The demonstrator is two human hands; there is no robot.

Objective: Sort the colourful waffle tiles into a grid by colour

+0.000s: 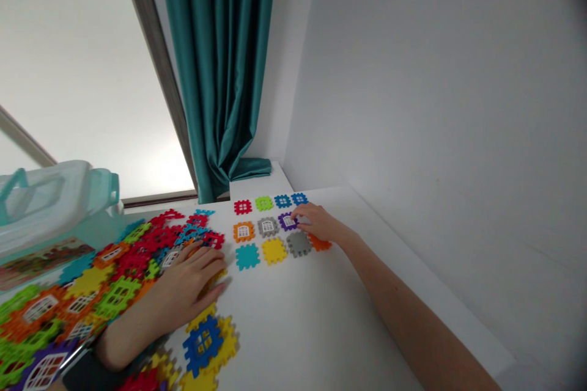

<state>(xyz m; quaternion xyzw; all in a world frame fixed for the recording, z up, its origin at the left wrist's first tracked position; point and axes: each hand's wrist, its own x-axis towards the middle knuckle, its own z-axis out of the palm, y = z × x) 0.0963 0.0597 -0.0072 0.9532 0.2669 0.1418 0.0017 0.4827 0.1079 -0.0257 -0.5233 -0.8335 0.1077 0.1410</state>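
Interlocking plastic tiles (110, 275) sprawl in a heap and a tidy grid across your white tabletop (321, 324)! Your left hand (190, 275) spreads its grip over the heap, your right hand (318, 223) narrows onto a purple window tile (288, 221); can't tell if either's holding!

Bright daylight enters through the window (87, 73) at left — its pane blown out to white. Shadows are soft, faint beside the left hand (192, 275). Wide-angle bowing at the frame edges — top-right corner darkened, overall detail slightly soft.
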